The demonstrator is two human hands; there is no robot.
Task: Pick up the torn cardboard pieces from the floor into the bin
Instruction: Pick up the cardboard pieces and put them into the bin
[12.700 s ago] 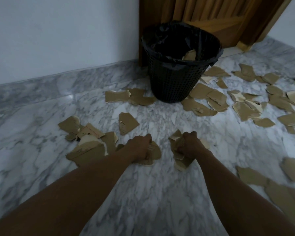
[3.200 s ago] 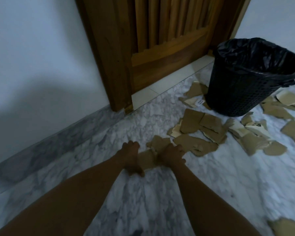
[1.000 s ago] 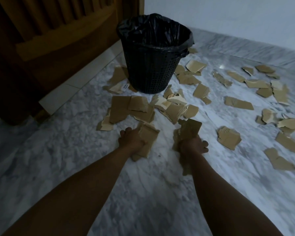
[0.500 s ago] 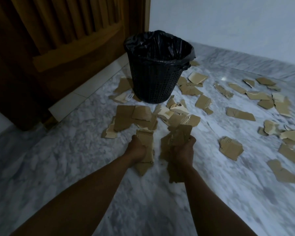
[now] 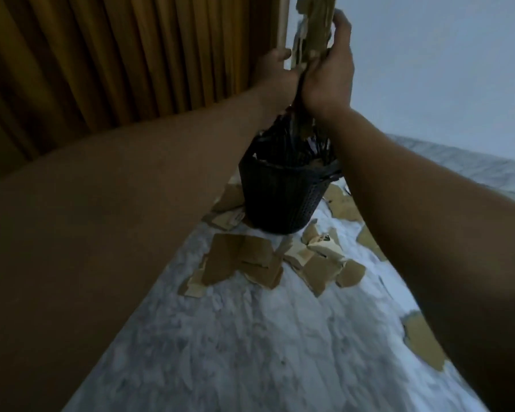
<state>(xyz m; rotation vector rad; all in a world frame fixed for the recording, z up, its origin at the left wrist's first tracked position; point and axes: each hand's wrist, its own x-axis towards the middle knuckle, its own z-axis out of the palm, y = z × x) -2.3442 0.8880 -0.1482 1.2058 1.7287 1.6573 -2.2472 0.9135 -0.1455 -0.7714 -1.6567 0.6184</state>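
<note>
1. At the far left the wooden door (image 5: 101, 55) now fills the upper view, because the head has tipped up in the last half second.
2. The left hand (image 5: 275, 69) was low over the floor with its own handful. It has risen, and its fingers curl against the left side of the cardboard bundle (image 5: 312, 31).
3. That bundle, two handfuls now pressed into one, stands upright and blurred high over the bin (image 5: 280, 197), which sits under the wrists.
4. The right hand (image 5: 330, 72) has its fingers wrapped round the bundle's right side.
5. Letting go looks like the next step.
6. Loose pieces (image 5: 244, 263) lie on the floor (image 5: 250, 352) just near the bin, and a lone piece (image 5: 422, 343) lies further right, so much remains.
</note>
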